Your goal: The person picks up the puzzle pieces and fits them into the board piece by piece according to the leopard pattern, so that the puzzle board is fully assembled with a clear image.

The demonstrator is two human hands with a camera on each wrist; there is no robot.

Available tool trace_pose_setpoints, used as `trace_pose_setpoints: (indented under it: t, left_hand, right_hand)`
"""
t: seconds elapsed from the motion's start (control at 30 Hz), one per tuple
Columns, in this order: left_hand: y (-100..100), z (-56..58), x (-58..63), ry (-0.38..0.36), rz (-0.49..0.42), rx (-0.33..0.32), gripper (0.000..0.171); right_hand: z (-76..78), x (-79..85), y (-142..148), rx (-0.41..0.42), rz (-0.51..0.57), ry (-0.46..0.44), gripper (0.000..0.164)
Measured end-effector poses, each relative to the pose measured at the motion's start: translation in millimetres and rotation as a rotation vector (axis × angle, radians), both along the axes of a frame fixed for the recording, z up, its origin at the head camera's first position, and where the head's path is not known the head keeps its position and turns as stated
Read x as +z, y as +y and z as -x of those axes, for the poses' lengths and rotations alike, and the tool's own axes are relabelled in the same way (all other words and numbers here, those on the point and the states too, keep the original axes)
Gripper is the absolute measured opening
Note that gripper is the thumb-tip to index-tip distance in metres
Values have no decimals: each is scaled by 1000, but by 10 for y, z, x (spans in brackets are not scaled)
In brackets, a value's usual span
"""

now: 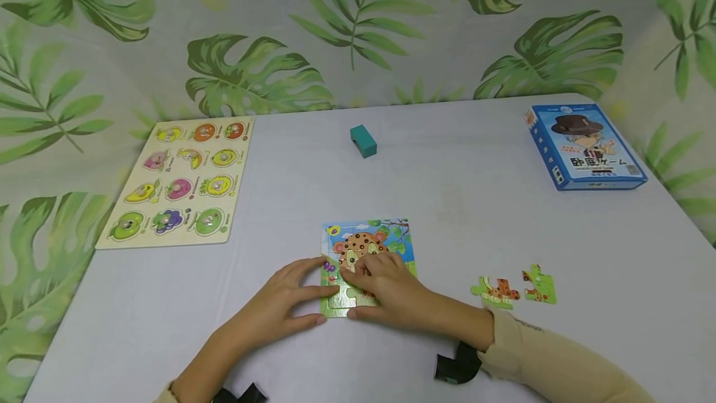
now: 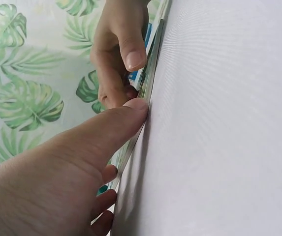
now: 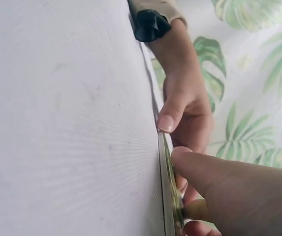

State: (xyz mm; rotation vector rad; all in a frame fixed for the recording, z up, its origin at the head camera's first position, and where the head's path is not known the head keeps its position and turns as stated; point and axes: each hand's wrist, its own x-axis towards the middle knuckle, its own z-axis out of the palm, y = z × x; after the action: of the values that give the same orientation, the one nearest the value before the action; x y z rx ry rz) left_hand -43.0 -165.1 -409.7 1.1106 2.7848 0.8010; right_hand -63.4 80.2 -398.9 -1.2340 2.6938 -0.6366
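Note:
A square jigsaw puzzle with a spotted cartoon leopard lies on the table near the person. The left hand rests against its left side with fingers spread, the thumb by the lower edge. Over the puzzle's lower right part, the right hand presses with bent fingertips, its thumb at the near edge. That hand covers part of the picture, and I see no loose piece between its fingers. Two loose pieces, a leopard-print piece and a green piece, lie to the right.
At the back left lies a wooden fruit peg board. A teal block sits at the back middle, and a blue game box at the back right. Black wrist straps show on the arms. Leaf-patterned cloth hangs behind the white table.

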Motion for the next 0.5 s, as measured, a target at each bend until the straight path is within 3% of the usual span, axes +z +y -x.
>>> trace_pose_setpoints:
  t: [0.17, 0.37, 0.5]
  left_hand:
    - [-3, -9, 10, -13, 20, 9, 43]
    - [-7, -12, 12, -16, 9, 7, 43]
    - [-3, -10, 10, -12, 7, 6, 43]
  right_hand:
    - [-24, -1, 41, 29, -28, -34, 69]
    - [-40, 129, 143, 30, 75, -224, 62]
    - [-72, 274, 287, 2, 155, -272, 64]
